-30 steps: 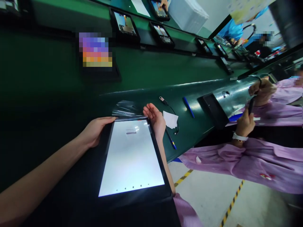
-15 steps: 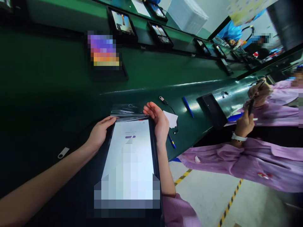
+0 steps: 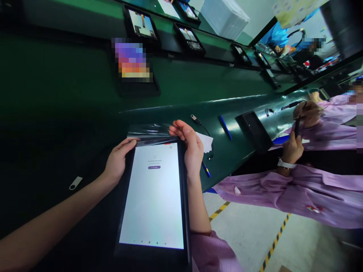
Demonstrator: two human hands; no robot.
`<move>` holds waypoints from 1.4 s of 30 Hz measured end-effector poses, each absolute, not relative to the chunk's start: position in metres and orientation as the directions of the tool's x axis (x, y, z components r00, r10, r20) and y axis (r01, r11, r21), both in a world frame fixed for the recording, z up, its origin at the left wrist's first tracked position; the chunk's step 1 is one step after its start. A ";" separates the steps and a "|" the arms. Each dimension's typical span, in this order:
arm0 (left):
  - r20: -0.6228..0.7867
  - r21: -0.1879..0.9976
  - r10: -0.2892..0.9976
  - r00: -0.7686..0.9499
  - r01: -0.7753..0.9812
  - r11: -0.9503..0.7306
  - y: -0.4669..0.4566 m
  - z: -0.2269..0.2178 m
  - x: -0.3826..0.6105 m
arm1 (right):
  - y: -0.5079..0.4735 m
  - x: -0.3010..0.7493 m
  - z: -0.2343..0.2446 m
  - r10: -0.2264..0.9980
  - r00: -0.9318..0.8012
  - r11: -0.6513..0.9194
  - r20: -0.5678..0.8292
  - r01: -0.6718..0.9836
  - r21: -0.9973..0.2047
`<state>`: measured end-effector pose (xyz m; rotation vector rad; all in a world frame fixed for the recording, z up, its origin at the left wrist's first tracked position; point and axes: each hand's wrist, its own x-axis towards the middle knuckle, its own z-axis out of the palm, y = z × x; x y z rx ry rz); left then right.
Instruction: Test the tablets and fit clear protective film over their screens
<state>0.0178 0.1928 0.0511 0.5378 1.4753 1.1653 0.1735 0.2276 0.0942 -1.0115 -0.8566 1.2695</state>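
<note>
A large tablet [image 3: 153,207] lies in front of me with its white screen lit, showing a small purple button. Clear plastic film [image 3: 150,130] sticks up loose and wrinkled beyond the tablet's far edge. At the far left corner, my left hand [image 3: 117,160] pinches the film between thumb and fingers. My right hand [image 3: 193,153] is curled at the far right corner, its fingertips on the film's other end; the thumb is mostly hidden. Beside my right hand lies a torn white paper [image 3: 206,142], with a blue pen [image 3: 206,170] close to the wrist.
A USB stick [image 3: 76,183] lies left of my forearm; another [image 3: 194,118] is on a short cable. Farther off are a blue pen [image 3: 225,127], a black device [image 3: 253,132] and several lit tablets [image 3: 141,24] along a rail. At right, a co-worker's hands [image 3: 295,145] hold a dark object.
The film's left end and my left hand have shifted slightly left. My right hand has barely moved. The co-worker's hands have moved slightly left.
</note>
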 end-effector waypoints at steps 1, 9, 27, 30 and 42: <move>-0.465 0.875 0.843 -0.269 -0.287 0.390 0.192 0.050 0.018 | 0.227 0.174 0.094 0.993 0.112 0.015 -0.025 -0.342 -0.940; -0.410 0.887 0.867 -0.282 -0.346 0.307 0.190 0.049 0.019 | 0.225 0.174 0.095 0.997 0.071 0.038 0.016 -0.325 -0.945; -0.316 0.934 0.875 -0.367 -0.284 0.219 0.189 0.044 0.021 | 0.220 0.177 0.100 0.996 0.036 0.089 0.082 -0.295 -0.951; -0.316 0.932 0.880 -0.353 -0.289 0.219 0.190 0.044 0.023 | 0.220 0.180 0.098 0.996 0.049 0.079 0.068 -0.290 -0.954; -0.311 0.931 0.896 -0.319 -0.294 0.218 0.181 0.049 0.022 | 0.216 0.182 0.095 0.997 0.044 0.078 0.067 -0.325 -0.943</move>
